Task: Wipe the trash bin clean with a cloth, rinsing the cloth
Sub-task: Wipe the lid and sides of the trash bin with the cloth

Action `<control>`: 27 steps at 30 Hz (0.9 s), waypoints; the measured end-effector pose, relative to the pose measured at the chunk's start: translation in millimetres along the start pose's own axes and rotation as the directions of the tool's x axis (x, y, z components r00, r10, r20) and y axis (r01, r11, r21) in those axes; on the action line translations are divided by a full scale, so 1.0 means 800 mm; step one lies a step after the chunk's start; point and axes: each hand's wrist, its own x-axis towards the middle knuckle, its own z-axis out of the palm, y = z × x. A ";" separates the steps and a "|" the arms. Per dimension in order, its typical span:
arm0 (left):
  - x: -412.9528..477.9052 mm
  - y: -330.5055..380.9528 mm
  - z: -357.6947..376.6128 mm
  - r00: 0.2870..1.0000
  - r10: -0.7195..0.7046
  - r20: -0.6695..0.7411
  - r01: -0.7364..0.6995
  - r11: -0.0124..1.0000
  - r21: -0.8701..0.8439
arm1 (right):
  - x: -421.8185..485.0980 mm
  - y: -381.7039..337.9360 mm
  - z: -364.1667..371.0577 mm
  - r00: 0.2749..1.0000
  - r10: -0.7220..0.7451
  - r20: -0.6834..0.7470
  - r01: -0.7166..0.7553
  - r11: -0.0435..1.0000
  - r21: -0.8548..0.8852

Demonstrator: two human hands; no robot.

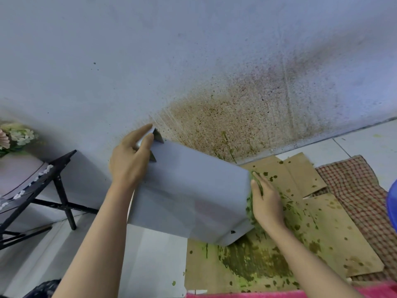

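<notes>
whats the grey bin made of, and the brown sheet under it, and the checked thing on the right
The bin: probably plastic, smooth matte grey, with rounded moulded corners. The sheet: cardboard, brown, with flaps and fold creases, smeared green. The checked cloth: woven fabric, red-and-pale check, lying limp and rumpled.

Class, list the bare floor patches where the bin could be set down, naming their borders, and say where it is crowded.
Bare tiles lie between the black stand and the left edge of the cardboard, below the bin. A smaller patch lies at far right, between the wall and the checked cloth. The cardboard is crowded with green smears.
</notes>
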 end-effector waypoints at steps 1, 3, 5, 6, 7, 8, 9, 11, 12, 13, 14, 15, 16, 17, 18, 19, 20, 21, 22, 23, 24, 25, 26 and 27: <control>-0.001 -0.001 -0.001 1.000 -0.017 0.000 0.017 1.000 -0.001 | 0.011 -0.013 0.001 0.999 0.047 0.014 -0.047 0.998 -0.039; -0.002 -0.001 -0.003 1.000 -0.025 0.008 0.025 1.000 -0.004 | 0.022 -0.044 0.010 0.999 0.033 0.039 -0.028 0.994 -0.108; -0.003 0.001 -0.002 1.000 -0.022 0.016 0.022 1.000 -0.003 | 0.017 -0.084 0.027 0.993 -0.087 0.086 0.098 0.987 -0.130; -0.003 0.002 -0.001 1.000 -0.017 0.020 0.017 1.000 0.004 | 0.008 -0.106 0.037 0.979 -0.171 0.109 0.183 0.976 -0.121; -0.002 0.003 0.000 1.000 -0.012 0.023 0.011 1.000 0.012 | -0.003 -0.126 0.048 0.956 -0.267 0.121 0.280 0.953 -0.113; -0.001 0.004 0.001 1.000 -0.005 0.024 0.005 1.000 0.020 | -0.017 -0.142 0.058 0.920 -0.378 0.103 0.389 0.913 -0.123; -0.001 0.004 0.002 1.000 0.001 0.025 -0.002 1.000 0.023 | -0.030 -0.152 0.068 0.871 -0.485 0.078 0.491 0.857 -0.156; -0.002 0.003 0.001 1.000 0.018 0.023 -0.019 0.999 0.028 | -0.048 -0.158 0.078 0.767 -0.640 0.044 0.632 0.741 -0.226; -0.004 0.002 0.000 1.000 0.022 0.020 -0.023 0.999 0.027 | -0.051 -0.151 0.080 0.712 -0.701 0.042 0.686 0.682 -0.254; -0.005 0.000 -0.002 1.000 0.022 0.016 -0.023 0.999 0.022 | -0.052 -0.138 0.079 0.651 -0.758 0.045 0.737 0.616 -0.279; -0.006 -0.002 -0.003 1.000 0.022 0.014 -0.022 1.000 0.018 | -0.051 -0.122 0.076 0.582 -0.812 0.046 0.783 0.543 -0.304; -0.007 -0.003 -0.004 1.000 0.021 0.014 -0.022 1.000 0.016 | -0.048 -0.103 0.073 0.523 -0.851 0.052 0.815 0.481 -0.322; -0.007 -0.003 -0.004 1.000 0.024 0.014 -0.024 1.000 0.019 | -0.046 -0.084 0.069 0.494 -0.868 0.059 0.827 0.448 -0.338; -0.007 -0.001 -0.003 0.999 0.032 0.015 -0.033 0.999 0.027 | -0.043 -0.065 0.064 0.511 -0.858 0.057 0.816 0.463 -0.346; -0.006 0.001 -0.001 0.999 0.043 0.017 -0.044 0.998 0.036 | -0.042 -0.046 0.058 0.569 -0.821 0.035 0.780 0.526 -0.340; -0.007 0.006 0.002 0.998 0.053 0.019 -0.053 0.998 0.042 | -0.042 -0.029 0.049 0.655 -0.756 0.008 0.720 0.620 -0.311; -0.006 0.011 0.006 0.998 0.058 0.019 -0.059 0.997 0.045 | -0.042 -0.015 0.039 0.739 -0.674 -0.013 0.646 0.714 -0.271; -0.006 0.015 0.010 0.998 0.062 0.018 -0.063 0.997 0.047 | -0.042 -0.002 0.030 0.805 -0.593 -0.016 0.576 0.787 -0.223; -0.007 0.021 0.014 0.997 0.069 0.016 -0.070 0.996 0.049 | -0.042 0.010 0.021 0.851 -0.525 -0.023 0.513 0.839 -0.181; -0.008 0.026 0.017 0.997 0.081 0.016 -0.082 0.995 0.052 | -0.042 0.020 0.012 0.892 -0.451 -0.030 0.444 0.885 -0.139; -0.010 0.030 0.020 0.995 0.095 0.018 -0.096 0.994 0.058 | -0.042 0.028 0.004 0.930 -0.366 -0.036 0.362 0.928 -0.091; -0.012 0.035 0.023 0.994 0.102 0.023 -0.104 0.992 0.069 | -0.041 0.031 -0.007 0.965 -0.260 -0.038 0.258 0.965 -0.036; -0.014 0.040 0.026 0.994 0.102 0.032 -0.104 0.991 0.083 | -0.039 0.032 -0.017 0.990 -0.135 -0.040 0.136 0.990 0.026; -0.017 0.045 0.028 0.994 0.103 0.040 -0.107 0.990 0.097 | -0.037 0.031 -0.027 0.999 -0.007 -0.050 0.011 0.997 0.082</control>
